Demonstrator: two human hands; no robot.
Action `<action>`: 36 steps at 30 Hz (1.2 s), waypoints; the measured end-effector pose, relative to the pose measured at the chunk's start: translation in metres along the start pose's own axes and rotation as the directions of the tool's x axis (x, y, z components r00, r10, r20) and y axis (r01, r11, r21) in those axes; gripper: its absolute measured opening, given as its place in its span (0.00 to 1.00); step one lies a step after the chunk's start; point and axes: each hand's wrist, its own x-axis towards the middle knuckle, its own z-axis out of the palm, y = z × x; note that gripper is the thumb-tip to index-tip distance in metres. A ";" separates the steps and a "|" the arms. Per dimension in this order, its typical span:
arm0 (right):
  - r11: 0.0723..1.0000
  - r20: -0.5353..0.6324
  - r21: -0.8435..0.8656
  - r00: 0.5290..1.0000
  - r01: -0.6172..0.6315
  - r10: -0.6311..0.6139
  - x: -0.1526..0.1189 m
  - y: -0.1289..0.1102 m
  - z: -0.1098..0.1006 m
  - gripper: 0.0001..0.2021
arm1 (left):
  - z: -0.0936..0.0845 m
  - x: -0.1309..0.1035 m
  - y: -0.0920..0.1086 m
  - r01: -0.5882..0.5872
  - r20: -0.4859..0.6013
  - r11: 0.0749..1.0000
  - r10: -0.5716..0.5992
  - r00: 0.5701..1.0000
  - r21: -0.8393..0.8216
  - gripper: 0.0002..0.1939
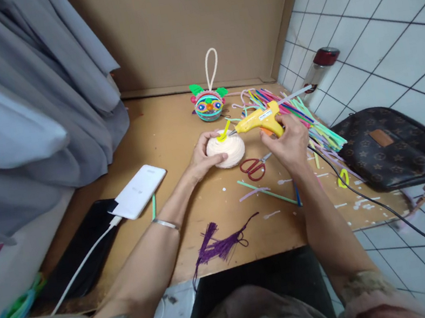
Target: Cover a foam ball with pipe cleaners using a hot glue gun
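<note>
Table, toward far edge: left hand curled round ball, right hand wrapped on glue gun, nozzle by yellow strip. Apparently gluing; next calls for steady ball.

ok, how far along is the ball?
Looks early. Done: the pale ball looks fully wound. In hand: left hand steadies it, right hand holds the glue gun, nozzle right by a yellow piece on top. Probably left, going by the decorated ornament behind: eyes, ears and hanging loop, none visible on the ball. The purple tassels lie loose.
</note>
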 end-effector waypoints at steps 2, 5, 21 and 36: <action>0.999 -0.020 0.022 0.999 0.039 -0.039 -0.001 0.001 0.002 0.15 | -0.002 0.000 -0.002 -0.010 0.034 1.000 0.009 0.999 0.013 0.41; 0.995 -0.034 0.042 0.996 0.085 -0.084 -0.002 0.001 0.003 0.15 | -0.005 0.001 -0.005 -0.029 0.089 0.998 0.024 0.996 0.054 0.41; 0.983 -0.070 0.055 0.983 0.173 -0.169 -0.004 0.000 0.001 0.12 | -0.008 0.001 -0.005 -0.012 0.124 0.999 0.005 0.992 0.053 0.42; 0.978 -0.024 0.059 0.980 0.200 -0.198 -0.005 0.000 -0.003 0.14 | -0.009 0.001 -0.005 -0.012 0.121 0.999 0.005 0.993 0.053 0.42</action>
